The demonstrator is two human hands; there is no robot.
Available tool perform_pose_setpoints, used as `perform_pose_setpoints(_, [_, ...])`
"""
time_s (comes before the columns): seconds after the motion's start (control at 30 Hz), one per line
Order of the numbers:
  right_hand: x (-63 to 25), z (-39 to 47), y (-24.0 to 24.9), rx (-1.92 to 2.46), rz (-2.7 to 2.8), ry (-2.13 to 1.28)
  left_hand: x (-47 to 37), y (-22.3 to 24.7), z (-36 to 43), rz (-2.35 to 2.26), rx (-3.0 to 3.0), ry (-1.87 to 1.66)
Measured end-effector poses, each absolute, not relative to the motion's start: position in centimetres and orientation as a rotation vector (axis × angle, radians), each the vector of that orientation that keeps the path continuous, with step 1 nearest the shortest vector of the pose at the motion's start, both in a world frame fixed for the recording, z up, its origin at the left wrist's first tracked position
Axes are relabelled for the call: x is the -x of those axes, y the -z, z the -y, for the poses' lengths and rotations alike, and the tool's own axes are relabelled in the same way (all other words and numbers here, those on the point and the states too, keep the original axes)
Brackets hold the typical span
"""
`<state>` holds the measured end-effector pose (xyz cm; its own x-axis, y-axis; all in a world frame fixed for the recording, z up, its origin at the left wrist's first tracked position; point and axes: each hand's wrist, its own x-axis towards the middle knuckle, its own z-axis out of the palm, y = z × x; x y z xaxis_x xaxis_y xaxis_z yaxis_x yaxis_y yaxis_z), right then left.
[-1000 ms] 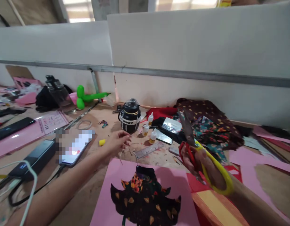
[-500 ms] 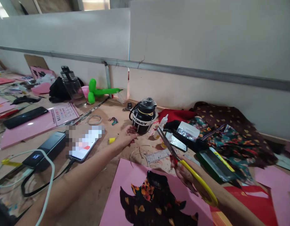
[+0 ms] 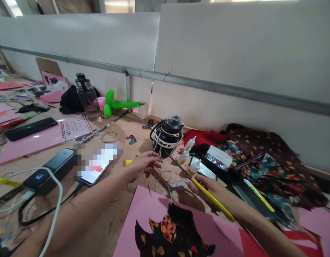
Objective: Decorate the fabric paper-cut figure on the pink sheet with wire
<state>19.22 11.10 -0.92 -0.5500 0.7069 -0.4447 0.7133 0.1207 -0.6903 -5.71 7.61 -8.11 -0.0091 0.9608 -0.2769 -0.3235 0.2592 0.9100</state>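
My right hand point(image 3: 199, 185) is closed on a pair of scissors point(image 3: 193, 178) with yellow handles, their dark blades pointing up and left towards the black bottle. Loosely bent and apart, the fingers of my left hand point(image 3: 148, 162) hover beside the base of the black bottle point(image 3: 167, 137); I see nothing held in them. Below my hands, a pink sheet point(image 3: 143, 203) bears a dark, jagged-edged fabric cutout point(image 3: 167, 232) with orange flowers. A thin curved wire point(image 3: 169, 187) rises at the cutout's top. Small white glue bottles point(image 3: 190, 142) stand beyond the scissors.
Patterned fabric point(image 3: 266, 171) is heaped on the right, near a green-edged case point(image 3: 253, 200). To the left lie a lit phone point(image 3: 100, 162), a power bank point(image 3: 48, 167) with cables, and a clear bottle point(image 3: 90, 103). A white board point(image 3: 234, 53) stands behind.
The scissors have swung lower and left, nearer my left hand, and their handles now appear edge-on. My left hand has moved slightly down. The view has shifted a little.
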Motion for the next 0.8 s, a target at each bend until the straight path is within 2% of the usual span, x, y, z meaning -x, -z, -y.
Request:
perform_pose_setpoints(0.2, [-18.4, -12.4, 1.6, -1.512, -2.335, 1.348, 5.7, 7.9, -7.7, -1.052, -0.685, -1.198])
perform_pose_setpoints(0.53, [-16.9, -12.2, 0.7, -1.391, -2.235, 1.493, 6.1, 9.6, -7.6, -1.079, -0.718, -1.211])
perform_pose_setpoints(0.8, [-16.7, -12.7, 0.9, -1.35, -2.207, 1.461, 6.2, 9.1, -7.6, -1.034, -0.743, -1.2])
